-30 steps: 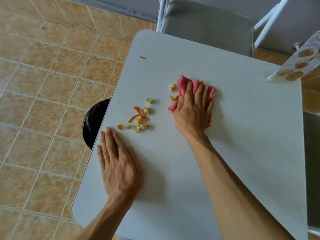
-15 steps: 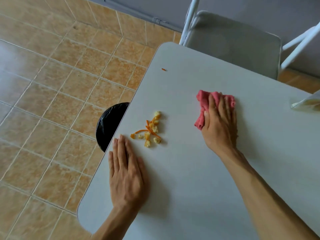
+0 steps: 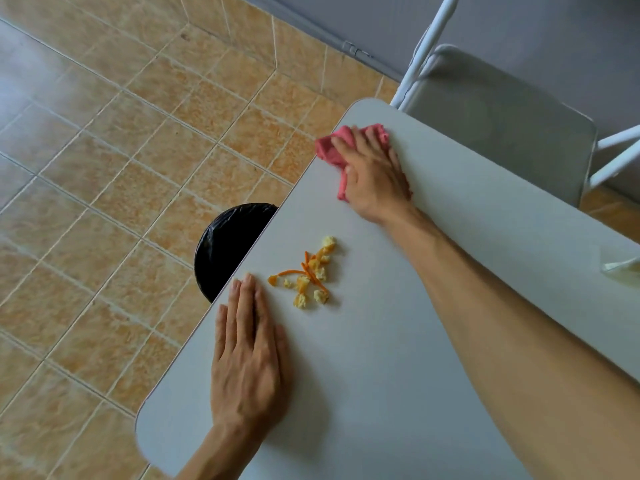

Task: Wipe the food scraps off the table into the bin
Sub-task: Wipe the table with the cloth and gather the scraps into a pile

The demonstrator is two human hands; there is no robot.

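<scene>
A small heap of yellow and orange food scraps [image 3: 309, 276] lies on the white table [image 3: 398, 358] near its left edge. My right hand [image 3: 375, 174] presses a pink cloth [image 3: 334, 148] flat on the table's far left corner, beyond the scraps. My left hand [image 3: 247, 355] rests flat, palm down, with fingers together, just in front of the scraps and holds nothing. A black-lined bin [image 3: 228, 245] stands on the floor under the table's left edge, partly hidden by the tabletop.
A grey folding chair [image 3: 502, 123] with a white frame stands at the table's far side. A clear sign holder [image 3: 621, 266] shows at the right edge. Orange tiled floor [image 3: 104, 168] spreads to the left.
My right hand has slid the pink cloth from the table's middle to its far left corner, over the spot where a lone orange scrap lay. The left hand has stayed put.
</scene>
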